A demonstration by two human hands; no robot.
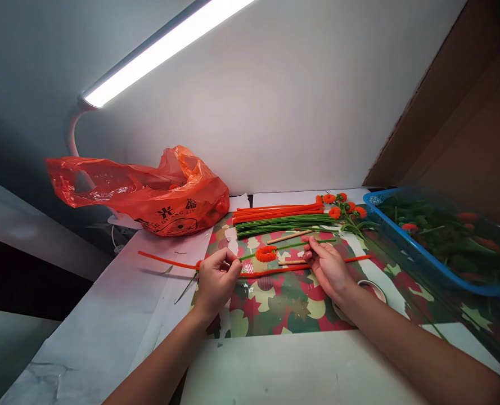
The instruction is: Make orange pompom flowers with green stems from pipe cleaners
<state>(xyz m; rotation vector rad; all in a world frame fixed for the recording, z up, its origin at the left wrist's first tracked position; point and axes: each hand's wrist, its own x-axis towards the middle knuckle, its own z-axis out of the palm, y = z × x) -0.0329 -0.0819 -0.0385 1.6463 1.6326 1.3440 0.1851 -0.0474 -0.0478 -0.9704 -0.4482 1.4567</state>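
Observation:
My left hand is closed in a pinch on a green pipe cleaner stem that carries an orange coiled flower. My right hand is closed on the other end of that stem, fingers curled over it. A long orange pipe cleaner lies across the mat under both hands and reaches far to the left. Two short wooden sticks lie just beyond the flower.
Bundles of orange pipe cleaners and green pipe cleaners lie at the back of the flower-patterned mat. Finished orange flowers rest beside a blue basket holding more. An orange plastic bag sits left, a tape roll by my right wrist.

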